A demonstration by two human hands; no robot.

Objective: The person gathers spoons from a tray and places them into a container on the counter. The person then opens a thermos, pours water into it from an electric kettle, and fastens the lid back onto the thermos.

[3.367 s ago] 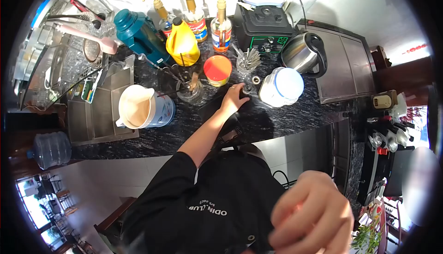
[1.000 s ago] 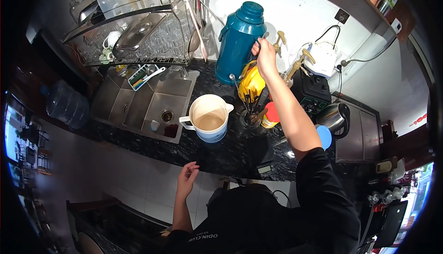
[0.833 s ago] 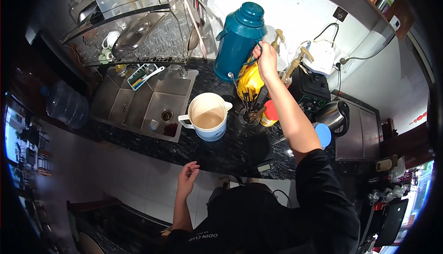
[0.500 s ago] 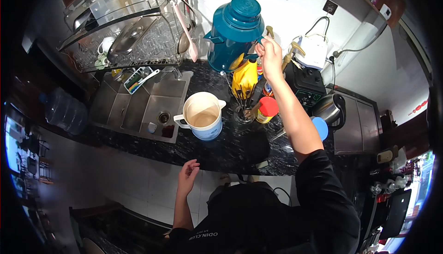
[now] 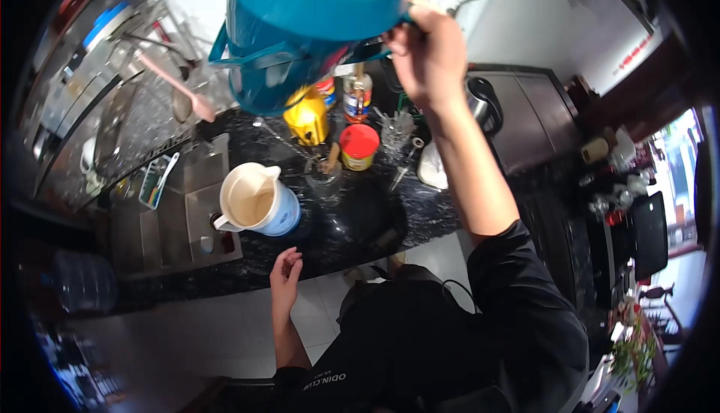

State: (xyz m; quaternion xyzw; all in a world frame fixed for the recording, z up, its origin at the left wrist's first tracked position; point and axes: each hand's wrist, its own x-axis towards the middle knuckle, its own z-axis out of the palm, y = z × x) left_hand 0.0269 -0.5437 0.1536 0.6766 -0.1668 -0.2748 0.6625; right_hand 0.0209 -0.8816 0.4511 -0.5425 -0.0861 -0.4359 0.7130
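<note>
My right hand (image 5: 431, 60) is closed around the handle of a large teal thermos jug (image 5: 307, 8). The jug is raised and close to the camera, its top cut off by the upper edge of the view. Below it on the black counter stands a pitcher (image 5: 282, 212), cream inside and light blue outside, its mouth uncovered. My left hand (image 5: 285, 272) hangs by the counter's front edge, just below the pitcher and apart from it, with loosely bent fingers and nothing in them.
Behind the pitcher are a yellow package (image 5: 307, 122), a red-lidded jar (image 5: 358, 145) and a glass of utensils (image 5: 324, 177). A steel sink (image 5: 175, 222) lies left, with a dish rack (image 5: 112, 124) above it. An electric kettle (image 5: 486, 105) stands right.
The thermos jug has come up from the back of the counter toward the camera in my right hand. The view has turned rightward. My left hand stays near the counter's front edge.
</note>
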